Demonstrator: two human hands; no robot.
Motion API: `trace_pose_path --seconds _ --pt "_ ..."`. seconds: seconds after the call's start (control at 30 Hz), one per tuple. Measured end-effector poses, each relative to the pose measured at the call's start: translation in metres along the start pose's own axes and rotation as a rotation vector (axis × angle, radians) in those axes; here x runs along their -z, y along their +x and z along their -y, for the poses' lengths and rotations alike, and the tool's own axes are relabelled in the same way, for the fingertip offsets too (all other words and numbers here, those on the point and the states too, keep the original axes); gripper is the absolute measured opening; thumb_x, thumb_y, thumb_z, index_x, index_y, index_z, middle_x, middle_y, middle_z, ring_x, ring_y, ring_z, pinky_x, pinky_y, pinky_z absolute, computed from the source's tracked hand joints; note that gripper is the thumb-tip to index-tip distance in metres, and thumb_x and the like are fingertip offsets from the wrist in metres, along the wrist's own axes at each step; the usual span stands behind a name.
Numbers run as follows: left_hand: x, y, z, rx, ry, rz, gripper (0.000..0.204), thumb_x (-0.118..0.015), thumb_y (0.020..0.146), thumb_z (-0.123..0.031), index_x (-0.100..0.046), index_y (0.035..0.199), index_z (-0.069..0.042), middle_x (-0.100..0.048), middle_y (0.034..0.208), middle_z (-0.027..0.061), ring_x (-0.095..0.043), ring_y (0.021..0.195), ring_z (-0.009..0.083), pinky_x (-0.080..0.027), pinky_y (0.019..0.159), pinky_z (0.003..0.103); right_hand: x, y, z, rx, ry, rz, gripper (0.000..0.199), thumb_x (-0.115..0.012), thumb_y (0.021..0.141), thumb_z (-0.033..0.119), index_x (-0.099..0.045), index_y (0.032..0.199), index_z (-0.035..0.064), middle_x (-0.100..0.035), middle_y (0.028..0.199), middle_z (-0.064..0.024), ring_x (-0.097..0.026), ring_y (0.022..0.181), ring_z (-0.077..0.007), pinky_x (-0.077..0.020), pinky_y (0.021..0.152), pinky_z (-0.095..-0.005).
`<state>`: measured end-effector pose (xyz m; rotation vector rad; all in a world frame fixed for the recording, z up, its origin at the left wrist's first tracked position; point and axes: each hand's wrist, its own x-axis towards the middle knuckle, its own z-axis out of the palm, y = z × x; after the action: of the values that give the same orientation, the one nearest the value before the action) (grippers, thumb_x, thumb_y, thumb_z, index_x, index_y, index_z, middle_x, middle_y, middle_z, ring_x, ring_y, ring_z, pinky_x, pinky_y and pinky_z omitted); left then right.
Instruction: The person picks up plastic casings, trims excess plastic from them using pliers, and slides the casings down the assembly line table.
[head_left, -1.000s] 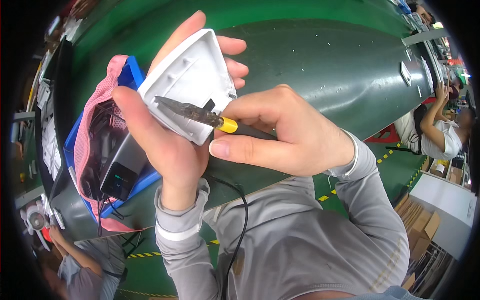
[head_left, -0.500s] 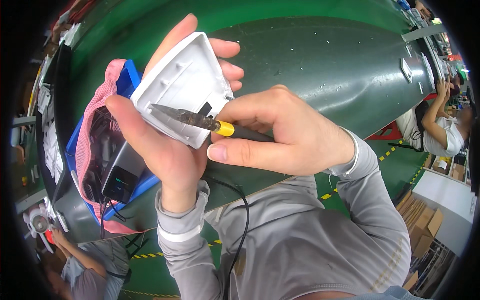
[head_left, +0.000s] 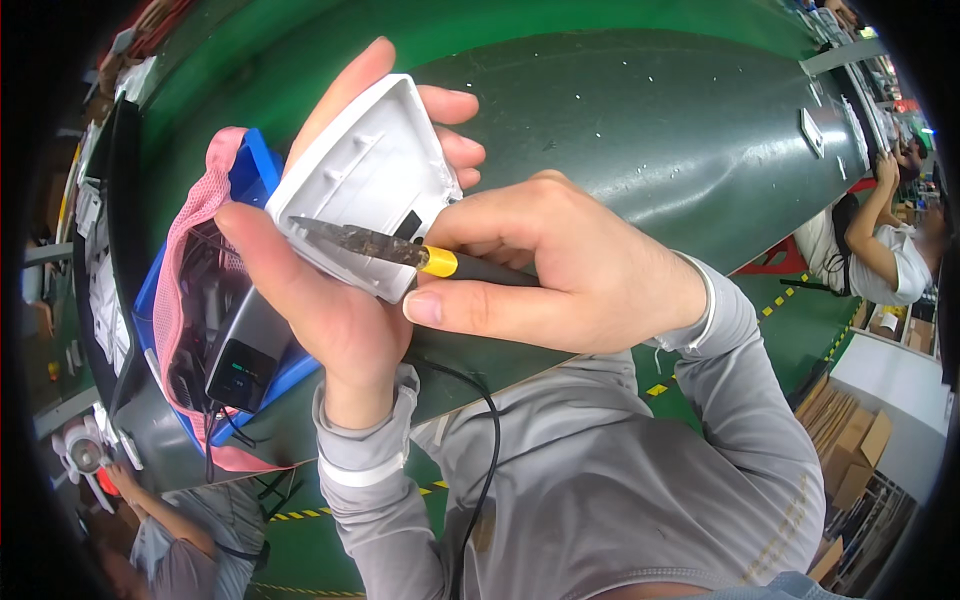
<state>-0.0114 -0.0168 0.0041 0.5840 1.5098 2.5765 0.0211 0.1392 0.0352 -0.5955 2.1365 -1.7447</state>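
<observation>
White plastic makes up the hollow, tapering shell with small raised ribs [head_left: 365, 165] at the heart of this workspace, held up above the dark green table [head_left: 640, 140]. I take it as the centre of a clock, twelve pointing away from the worker. Cradling it is the left bare hand [head_left: 340, 310], fingers spread behind the shell, thumb stretched along its nine-o'clock side. At four o'clock, the right bare hand [head_left: 570, 255] is clenched around a pointed, stained dark metal blade with a yellow collar and black handle [head_left: 385, 246], thumb and forefinger close by the collar. Its tip lies over the shell's hollow, aimed between nine and ten; I can't tell whether it touches.

Toward eight o'clock on the table, a blue plastic bin [head_left: 260, 170] holds pink mesh fabric [head_left: 192, 225] and a grey block with a glossy black panel [head_left: 240, 350]. Tiny green and bluish marks glow on the panel, too small for me to read reliably. A thin black cable [head_left: 487, 440] runs down at five o'clock. Two co-workers are busy: one in white [head_left: 890, 265] past three o'clock, another [head_left: 175, 550] near seven.
</observation>
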Motion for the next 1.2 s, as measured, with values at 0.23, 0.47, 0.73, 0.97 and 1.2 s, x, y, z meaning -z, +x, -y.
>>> trace_pose_path --seconds 0.23,0.47,0.73,0.97,1.2 --pt "-0.003 0.000 0.002 0.015 -0.030 0.000 0.100 -0.031 0.090 -0.076 -0.031 0.147 0.006 -0.055 0.120 0.0256 -0.062 0.096 0.0284 -0.053 0.082 0.040 -0.006 0.000 -0.007 0.069 -0.052 -0.066 0.036 -0.063 0.090 0.030 -0.062 0.074 -0.0021 -0.055 0.055 -0.0147 -0.055 0.051 -0.0298 -0.0409 0.051 -0.0383" --pt "-0.020 -0.010 0.014 -0.205 0.165 -0.436 0.079 -0.023 0.098 -0.066 -0.041 0.139 -0.001 -0.057 0.113 0.0175 -0.059 0.096 0.0256 -0.053 0.082 0.039 -0.023 0.001 -0.021 0.224 -0.231 -0.242 0.026 -0.065 0.086 0.025 -0.064 0.084 -0.0011 -0.061 0.069 -0.0195 -0.062 0.062 -0.0370 -0.0469 0.055 -0.0408" --pt "-0.013 -0.017 0.020 -0.371 0.121 -0.268 0.066 -0.031 0.105 -0.049 -0.046 0.136 0.007 -0.060 0.114 0.0160 -0.058 0.093 0.0167 -0.048 0.081 0.030 -0.027 -0.005 -0.021 0.204 -0.308 -0.251 0.020 -0.068 0.084 0.014 -0.065 0.095 -0.0031 -0.061 0.069 -0.0188 -0.062 0.058 -0.0327 -0.0467 0.054 -0.0368" --pt "-0.016 -0.014 0.014 -0.255 0.296 -0.225 0.054 -0.040 0.104 -0.043 -0.046 0.135 0.001 -0.056 0.114 0.0129 -0.056 0.092 0.0139 -0.049 0.080 0.029 -0.016 -0.004 -0.025 0.042 -0.272 -0.169 0.011 -0.065 0.085 0.007 -0.061 0.085 -0.0036 -0.054 0.059 -0.0137 -0.054 0.049 -0.0202 -0.0388 0.048 -0.0317" --pt "-0.010 -0.010 -0.002 -0.298 -0.158 -0.469 0.054 -0.026 0.104 -0.053 -0.042 0.131 -0.009 -0.057 0.104 0.0157 -0.060 0.085 0.0246 -0.055 0.071 0.040 -0.018 -0.001 -0.026 0.180 0.310 -0.465 0.026 -0.047 0.100 0.016 -0.056 0.086 -0.0039 -0.055 0.065 -0.0066 -0.052 0.056 -0.0125 -0.0429 0.052 -0.0271"
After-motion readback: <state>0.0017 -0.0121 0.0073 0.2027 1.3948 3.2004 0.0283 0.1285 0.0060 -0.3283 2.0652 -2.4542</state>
